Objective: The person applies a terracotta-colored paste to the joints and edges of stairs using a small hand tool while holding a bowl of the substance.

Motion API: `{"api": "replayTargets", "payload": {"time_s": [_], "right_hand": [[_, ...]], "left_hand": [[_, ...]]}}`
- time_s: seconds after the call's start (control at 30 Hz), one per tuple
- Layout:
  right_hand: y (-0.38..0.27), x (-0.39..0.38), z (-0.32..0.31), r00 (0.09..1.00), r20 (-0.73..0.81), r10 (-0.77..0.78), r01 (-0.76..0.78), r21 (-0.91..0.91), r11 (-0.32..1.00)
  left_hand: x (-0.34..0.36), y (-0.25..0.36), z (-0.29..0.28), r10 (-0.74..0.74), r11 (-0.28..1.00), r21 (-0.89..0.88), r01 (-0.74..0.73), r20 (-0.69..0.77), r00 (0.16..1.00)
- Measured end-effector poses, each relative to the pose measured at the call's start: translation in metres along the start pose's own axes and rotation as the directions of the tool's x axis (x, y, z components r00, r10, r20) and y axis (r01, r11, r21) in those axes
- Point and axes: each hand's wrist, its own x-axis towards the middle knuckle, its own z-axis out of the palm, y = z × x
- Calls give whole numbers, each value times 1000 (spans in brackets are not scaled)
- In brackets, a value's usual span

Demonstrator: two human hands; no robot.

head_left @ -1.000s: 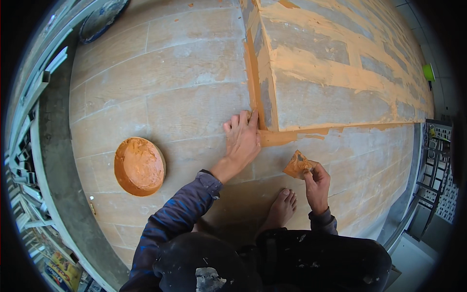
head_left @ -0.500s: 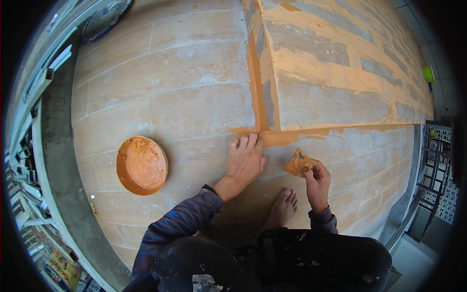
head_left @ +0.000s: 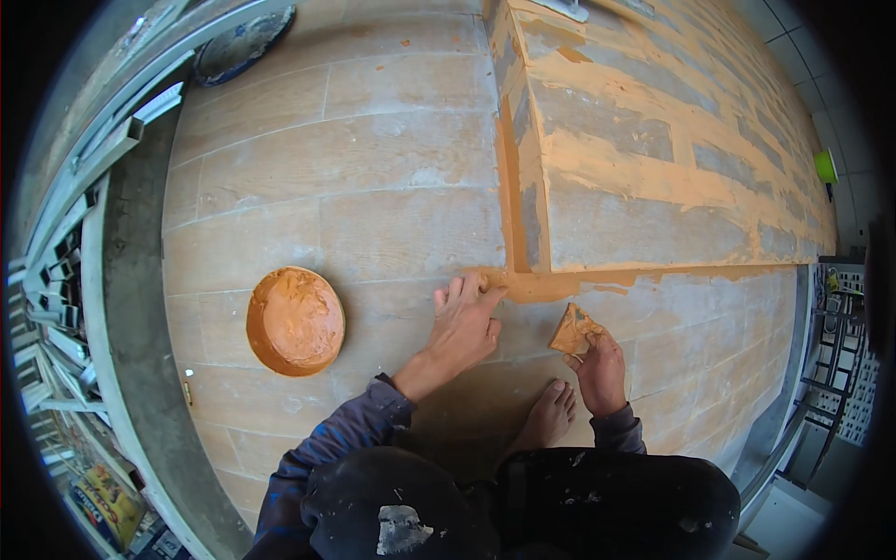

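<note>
My left hand rests its fingertips at the left end of a wet orange grout smear on the wood-look tile floor. Its index finger points right, the thumb stands apart, and orange shows by the fingertips. To the right, my right hand pinches a small flat spreader coated in orange grout, held above the floor. A round bowl of orange grout stands to the left of my hands. The grout smear runs along the foot of a raised tiled step, whose top is streaked with orange.
My bare foot is on the tiles between my hands. A dark round lid or tray lies at the far left. Metal frames line the left edge, and a black rack stands at the right. A green container sits beyond the step.
My left hand has slid left from the step's corner, its index finger now straighter. The spreader in my right hand has tilted. The whole view has shifted slightly.
</note>
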Motion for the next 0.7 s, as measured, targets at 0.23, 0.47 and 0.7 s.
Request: {"api": "replayTargets", "payload": {"time_s": [0.23,0.47,0.7], "right_hand": [[-31,-13,50,980,195,40,-2,-189,982],[-67,-11,163,867,495,57,356,-697,623],[-65,-14,287,790,589,173,520,-791,322]], "left_hand": [[-141,-82,-113,-410,830,-27,558,-708,575],[-203,-181,-97,-696,716,-495,492,-449,560],[-199,-186,-122,-765,266,-937,225,-64,641]]}}
